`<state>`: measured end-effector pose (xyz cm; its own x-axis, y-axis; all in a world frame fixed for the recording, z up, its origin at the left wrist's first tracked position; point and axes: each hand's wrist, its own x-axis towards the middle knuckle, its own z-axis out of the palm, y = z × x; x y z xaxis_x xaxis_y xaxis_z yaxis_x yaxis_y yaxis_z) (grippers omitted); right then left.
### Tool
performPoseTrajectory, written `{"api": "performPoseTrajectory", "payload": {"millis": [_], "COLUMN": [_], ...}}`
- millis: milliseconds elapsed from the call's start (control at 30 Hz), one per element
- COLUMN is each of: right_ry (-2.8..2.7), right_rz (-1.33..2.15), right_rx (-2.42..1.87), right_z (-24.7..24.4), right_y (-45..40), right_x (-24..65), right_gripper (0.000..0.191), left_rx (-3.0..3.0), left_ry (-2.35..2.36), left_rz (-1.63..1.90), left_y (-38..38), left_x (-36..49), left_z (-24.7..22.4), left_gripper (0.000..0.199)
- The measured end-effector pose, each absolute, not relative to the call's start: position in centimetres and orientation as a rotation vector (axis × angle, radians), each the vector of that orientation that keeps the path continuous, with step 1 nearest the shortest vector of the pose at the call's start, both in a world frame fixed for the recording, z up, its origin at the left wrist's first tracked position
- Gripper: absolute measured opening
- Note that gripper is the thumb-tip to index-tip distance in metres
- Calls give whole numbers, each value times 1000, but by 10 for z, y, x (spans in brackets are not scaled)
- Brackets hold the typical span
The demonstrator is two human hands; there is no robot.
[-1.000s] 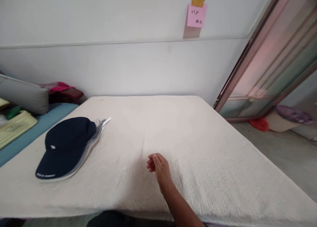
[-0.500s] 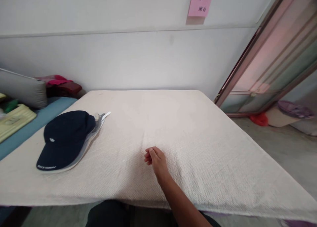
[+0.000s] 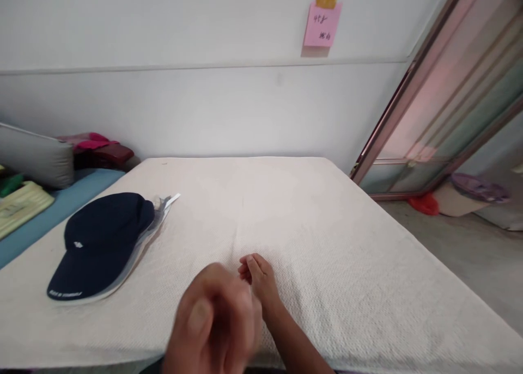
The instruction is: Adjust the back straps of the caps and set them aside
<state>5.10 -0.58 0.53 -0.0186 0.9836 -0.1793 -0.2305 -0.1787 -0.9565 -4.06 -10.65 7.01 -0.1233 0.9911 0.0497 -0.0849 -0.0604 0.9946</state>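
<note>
My left hand (image 3: 216, 319) is close to the camera at the bottom centre, slightly blurred, its fingers curled into a loose fist. Nothing shows in its hollow. Just beyond it and to the right is my right hand (image 3: 259, 276), low over the cream cloth (image 3: 347, 287) that covers the table. Its fingers are curled with the thumb along them, and no object is visible in it. The left hand partly overlaps it in view. Well to the left, a navy cap (image 3: 108, 227) lies on the cloth on top of a light-edged item, its brim towards me.
At the left, a grey cushion (image 3: 41, 153) and a yellow folded item (image 3: 24, 208) rest on a blue surface. A pink note (image 3: 322, 26) is taped to the white wall. On the right are a sliding door (image 3: 408, 140) and a bin with a purple liner (image 3: 476, 189).
My left hand has come into view at the bottom centre. My right hand keeps nearly the same place and shape. The view has tilted up slightly, so the scene sits lower.
</note>
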Motion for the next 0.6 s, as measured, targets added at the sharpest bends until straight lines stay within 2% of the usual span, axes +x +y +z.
{"api": "performPoseTrajectory", "payload": {"millis": [100, 233, 467, 600], "right_ry": [-910, -794, -621, -685], "right_rz": [1413, 1389, 1408, 1348], "right_rx": [-1163, -1173, -1176, -1204], "right_z": [5, 4, -1, -5], "right_y": [-2, 4, 8, 8], "right_x": [58, 67, 71, 64], "right_gripper": [27, 38, 41, 35], "left_rx": [969, 755, 945, 961], "left_ry": [1060, 1233, 1307, 1293], "left_rz": [1470, 1460, 1236, 1159], "left_y": [-52, -15, -5, -8], "left_x": [-29, -30, -35, -23], "left_z": [78, 43, 12, 4], "left_gripper": [47, 44, 50, 52]}}
